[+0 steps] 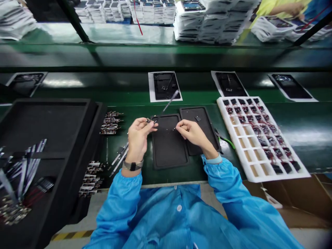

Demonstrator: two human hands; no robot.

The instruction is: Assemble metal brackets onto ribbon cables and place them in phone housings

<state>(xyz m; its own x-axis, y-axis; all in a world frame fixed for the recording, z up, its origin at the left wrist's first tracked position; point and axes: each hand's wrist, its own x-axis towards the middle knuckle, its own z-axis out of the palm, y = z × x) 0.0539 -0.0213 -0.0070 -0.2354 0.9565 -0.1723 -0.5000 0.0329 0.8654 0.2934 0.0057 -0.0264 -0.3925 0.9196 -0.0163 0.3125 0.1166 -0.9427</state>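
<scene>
While our left hand (138, 136) grips a slim pick (168, 103), our right hand (190, 133) pinches something we cannot make out; foam tray (280, 178) at 3 o'clock half-filled.

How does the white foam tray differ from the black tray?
The white foam tray lies to the person's right, the black tray to their left. The foam tray has rows of pockets, the black tray wide hollows. Foam pockets hold single dark parts; the black tray holds bundled strips. Both hold parts.
</scene>
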